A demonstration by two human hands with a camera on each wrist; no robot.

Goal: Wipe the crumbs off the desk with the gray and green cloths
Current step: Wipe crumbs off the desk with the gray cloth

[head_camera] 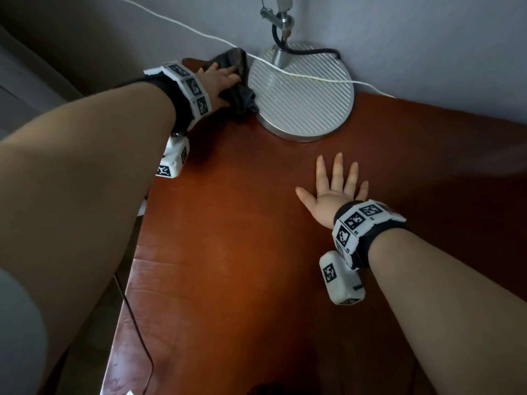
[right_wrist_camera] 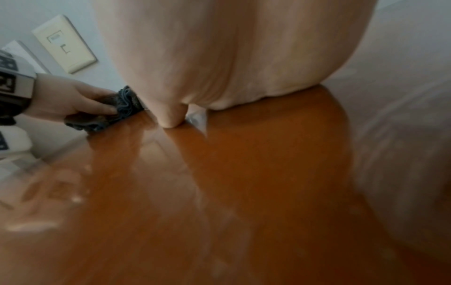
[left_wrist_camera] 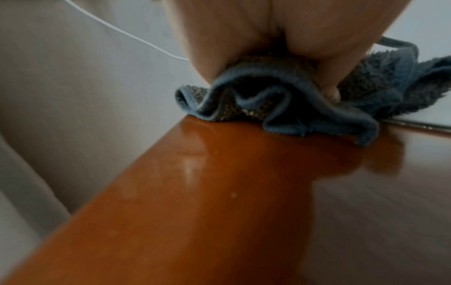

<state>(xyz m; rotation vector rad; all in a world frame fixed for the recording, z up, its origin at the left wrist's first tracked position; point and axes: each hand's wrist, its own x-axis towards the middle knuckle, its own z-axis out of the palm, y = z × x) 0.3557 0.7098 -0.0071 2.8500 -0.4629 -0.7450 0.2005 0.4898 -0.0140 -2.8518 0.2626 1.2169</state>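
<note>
The gray cloth (head_camera: 238, 102) lies bunched at the far left corner of the reddish-brown desk (head_camera: 242, 238), against the lamp base. My left hand (head_camera: 222, 78) lies over it, fingers curled round the folds; the right wrist view shows my thumb and fingers pinching the cloth (right_wrist_camera: 124, 104). In the left wrist view the cloth (left_wrist_camera: 280, 100) bulges out under my palm at the desk's edge. A pale crumb (left_wrist_camera: 233, 195) sits on the wood nearer to me. My right hand (head_camera: 333, 189) rests flat on the desk's middle, fingers spread, holding nothing. No green cloth is in view.
A round ribbed metal lamp base (head_camera: 305, 92) stands at the far corner, touching the cloth. A white cable (head_camera: 182, 25) runs along the wall and over the base. A thin black cable (head_camera: 137, 326) hangs off the desk's left edge. The wall holds a switch plate (right_wrist_camera: 64, 43).
</note>
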